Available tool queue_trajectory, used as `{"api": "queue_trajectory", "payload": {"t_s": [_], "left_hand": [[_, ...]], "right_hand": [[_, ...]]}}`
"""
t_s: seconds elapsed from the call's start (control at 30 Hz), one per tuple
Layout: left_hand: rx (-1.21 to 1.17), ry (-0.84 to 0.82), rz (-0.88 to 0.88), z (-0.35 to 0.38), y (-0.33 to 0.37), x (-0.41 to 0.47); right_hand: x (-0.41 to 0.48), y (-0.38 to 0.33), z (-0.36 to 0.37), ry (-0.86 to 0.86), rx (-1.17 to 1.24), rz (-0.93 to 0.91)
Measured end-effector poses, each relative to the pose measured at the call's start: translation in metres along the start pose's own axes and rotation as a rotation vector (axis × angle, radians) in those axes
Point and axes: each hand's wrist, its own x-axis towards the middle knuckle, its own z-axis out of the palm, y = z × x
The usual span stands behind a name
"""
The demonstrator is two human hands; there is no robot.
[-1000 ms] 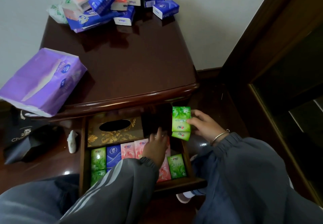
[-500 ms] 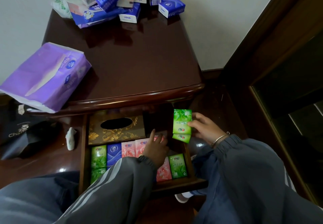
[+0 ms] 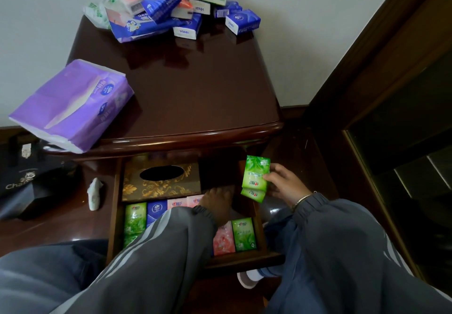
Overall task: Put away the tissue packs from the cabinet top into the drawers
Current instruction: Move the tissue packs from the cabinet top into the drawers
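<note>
Nearest, the grey left sleeve point(image 3: 159, 252) crosses the open drawer point(image 3: 244, 261). The left hand point(image 3: 216, 206) lies palm down inside it, fingers stretched forward and flat on the pink packs point(image 3: 223, 241), gripping nothing. Green and blue packs point(image 3: 135, 218) lie in rows on either side of it. Over the drawer's right edge, the right hand point(image 3: 285, 186) is raised with its wrist bent, and its fingers pinch a small stack of green tissue packs point(image 3: 255, 179) held upright. A gold-patterned tissue box point(image 3: 161, 184) fills the drawer's back. Beyond, on the cabinet top point(image 3: 195, 88), a large purple pack point(image 3: 73, 105) overhangs the left front edge. A pile of mixed tissue packs point(image 3: 171, 7) sits against the wall.
</note>
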Motion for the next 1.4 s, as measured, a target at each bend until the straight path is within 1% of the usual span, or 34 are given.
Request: {"api": "queue_trajectory", "payload": {"t_s": [0.13, 0.27, 0.37, 0.43, 0.5, 0.53, 0.57, 0.6, 0.63, 0.67, 0.7, 0.73, 0.8, 0.9, 0.97, 1.0, 1.03, 1.07, 1.1, 1.13, 1.17, 1.2, 1.23, 1.27, 1.3, 1.33, 1.4], "left_hand": [[-0.060, -0.087, 0.027, 0.000, -0.009, 0.006], [-0.057, -0.074, 0.063, 0.007, -0.016, 0.003], [-0.085, 0.052, 0.108, 0.008, -0.019, -0.005], [-0.199, 0.186, 0.109, 0.005, -0.025, -0.018], [-0.387, 0.290, 0.076, 0.000, -0.033, -0.035], [-0.530, 0.320, 0.028, -0.004, -0.037, -0.044], [-0.725, 0.326, -0.042, -0.008, -0.039, -0.053], [-0.973, 0.308, -0.133, -0.014, -0.039, -0.059], [-1.254, 0.258, -0.228, -0.021, -0.039, -0.064], [-1.521, 0.173, -0.306, -0.029, -0.038, -0.067], [-1.711, 0.070, -0.364, -0.035, -0.038, -0.069], [-1.789, -0.026, -0.374, -0.040, -0.037, -0.071], [-1.764, -0.117, -0.329, -0.044, -0.035, -0.071], [-1.663, -0.114, -0.336, -0.037, -0.034, -0.066], [-1.690, -0.158, -0.318, -0.031, -0.034, -0.063], [-1.724, -0.177, -0.320, -0.028, -0.034, -0.061], [-1.755, -0.180, -0.332, -0.025, -0.033, -0.059], [-1.776, -0.169, -0.351, -0.023, -0.032, -0.057], [-1.785, -0.149, -0.376, -0.019, -0.031, -0.054], [-1.778, -0.129, -0.401, -0.016, -0.028, -0.050], [-1.744, -0.110, -0.420, -0.014, -0.024, -0.045], [-1.690, -0.084, -0.427, -0.013, -0.019, -0.040], [-1.624, -0.050, -0.424, -0.013, -0.013, -0.035], [-1.561, -0.012, -0.415, -0.014, -0.007, -0.030], [-1.503, 0.026, -0.410, -0.016, -0.001, -0.026], [-1.439, 0.057, -0.409, -0.019, 0.004, -0.021], [-1.282, 0.090, -0.413, -0.021, 0.009, -0.011]], "right_hand": [[-0.001, 0.001, 0.000, 0.008, -0.066, -0.002], [-0.002, 0.001, 0.000, -0.016, -0.114, -0.020], [-0.003, 0.002, 0.005, -0.037, -0.138, -0.048], [-0.004, 0.005, 0.012, -0.051, -0.167, -0.071], [-0.004, 0.011, 0.023, -0.082, -0.281, -0.110], [-0.004, 0.015, 0.031, -0.105, -0.329, -0.122], [-0.004, 0.019, 0.038, -0.127, -0.343, -0.122], [-0.005, 0.022, 0.046, -0.147, -0.339, -0.110], [-0.005, 0.025, 0.052, -0.166, -0.338, -0.095], [-0.005, 0.026, 0.057, -0.178, -0.338, -0.084], [-0.006, 0.027, 0.060, -0.191, -0.327, -0.070], [-0.006, 0.027, 0.063, -0.206, -0.294, -0.051], [-0.007, 0.027, 0.065, -0.241, -0.226, -0.017], [-0.011, 0.029, 0.064, -0.287, -0.177, 0.019], [-0.016, 0.028, 0.060, -0.313, -0.240, 0.009], [-0.019, 0.027, 0.056, -0.310, -0.332, -0.052], [-0.022, 0.024, 0.051, -0.279, -0.439, -0.154], [-0.023, 0.022, 0.046, -0.194, -0.547, -0.288], [-0.022, 0.020, 0.040, -0.054, -0.649, -0.423], [-0.020, 0.019, 0.033, 0.100, -0.729, -0.501], [-0.017, 0.019, 0.026, 0.219, -0.784, -0.475], [-0.012, 0.021, 0.020, 0.283, -0.832, -0.349], [-0.008, 0.024, 0.016, 0.272, -0.881, -0.168], [-0.005, 0.029, 0.015, 0.204, -0.921, -0.002], [-0.003, 0.034, 0.016, 0.108, -0.938, 0.108], [-0.002, 0.038, 0.018, 0.027, -0.928, 0.161], [-0.001, 0.043, 0.023, -0.038, -0.900, 0.146]]}}
